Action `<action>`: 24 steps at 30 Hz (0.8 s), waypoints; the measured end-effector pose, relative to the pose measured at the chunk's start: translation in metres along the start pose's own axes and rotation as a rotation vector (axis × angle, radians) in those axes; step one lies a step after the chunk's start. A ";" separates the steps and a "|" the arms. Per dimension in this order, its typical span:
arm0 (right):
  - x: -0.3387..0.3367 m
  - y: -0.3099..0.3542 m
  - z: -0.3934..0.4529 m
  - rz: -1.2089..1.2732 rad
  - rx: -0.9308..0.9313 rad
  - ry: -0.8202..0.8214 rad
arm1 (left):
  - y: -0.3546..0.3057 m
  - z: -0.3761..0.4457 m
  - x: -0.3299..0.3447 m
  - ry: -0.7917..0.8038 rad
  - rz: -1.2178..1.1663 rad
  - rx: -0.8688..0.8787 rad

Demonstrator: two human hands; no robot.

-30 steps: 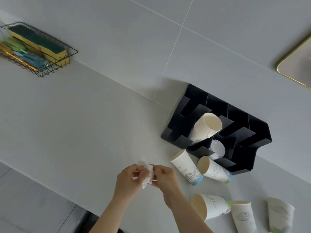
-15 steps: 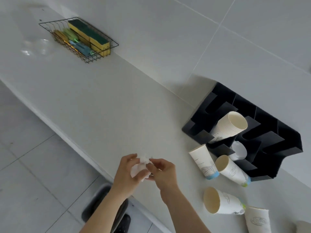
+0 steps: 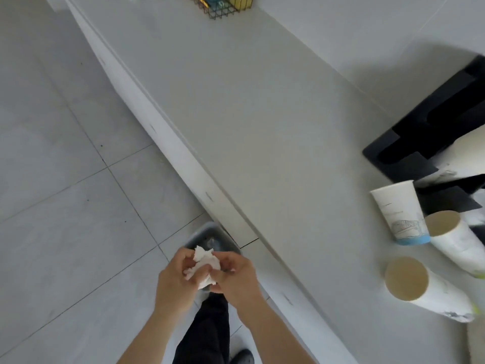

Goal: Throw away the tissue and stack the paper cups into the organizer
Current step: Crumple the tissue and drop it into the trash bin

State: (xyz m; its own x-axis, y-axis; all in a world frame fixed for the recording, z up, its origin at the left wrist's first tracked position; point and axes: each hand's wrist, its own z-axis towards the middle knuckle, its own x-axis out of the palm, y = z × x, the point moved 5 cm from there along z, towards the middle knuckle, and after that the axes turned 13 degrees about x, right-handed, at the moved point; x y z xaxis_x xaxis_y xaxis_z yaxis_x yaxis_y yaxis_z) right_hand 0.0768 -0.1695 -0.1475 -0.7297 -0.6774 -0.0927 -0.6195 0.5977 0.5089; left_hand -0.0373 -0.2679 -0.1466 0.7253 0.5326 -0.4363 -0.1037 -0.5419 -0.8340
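The pale tiled floor (image 3: pixel 65 206) fills the left half of the frame, and the long white counter (image 3: pixel 262 114) runs from the upper left down toward the lower right, taking up most of the rest. At the right edge of the frame, on the counter against the wall, sits the black organizer (image 3: pixel 430 122), partly cut off, with a stack of cups (image 3: pixel 467 151) lying in one of its slots (blurred, so I cannot count them). Just in front of it, lower right, three loose paper cups rest on the counter: one standing upside down with a blue band (image 3: pixel 400 211), one lying on its side right beside it (image 3: pixel 456 240) with its mouth toward me, and another on its side (image 3: pixel 425 287) a little nearer the bottom of the frame. At the top centre, the corner of a wire basket (image 3: pixel 225 5) holding yellow sponges pokes into view. Down at the bottom centre are my dark trouser leg (image 3: pixel 207 332) and shoe (image 3: pixel 242 357). On the floor beside the counter's edge is the grey bin (image 3: pixel 210 236). My left hand (image 3: pixel 175 279) and right hand (image 3: pixel 236 279) are together directly over that bin, and the fingers of both are pinched on the crumpled white tissue (image 3: pixel 204 264) between them.
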 end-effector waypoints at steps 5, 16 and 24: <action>0.007 -0.042 0.050 -0.160 0.076 -0.150 | 0.065 0.006 0.036 0.076 -0.058 -0.121; 0.026 -0.078 0.171 -0.258 0.195 -0.219 | 0.164 0.074 0.082 0.130 0.129 -0.198; 0.044 -0.075 0.226 -0.468 0.132 -0.134 | 0.198 0.113 0.094 0.246 0.249 -0.170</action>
State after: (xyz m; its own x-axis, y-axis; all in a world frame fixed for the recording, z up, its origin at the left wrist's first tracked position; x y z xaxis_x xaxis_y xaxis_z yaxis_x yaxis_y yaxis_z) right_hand 0.0262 -0.1473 -0.3835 -0.3902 -0.8299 -0.3989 -0.9143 0.2979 0.2746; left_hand -0.0668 -0.2519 -0.3906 0.8359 0.2099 -0.5071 -0.1983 -0.7461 -0.6356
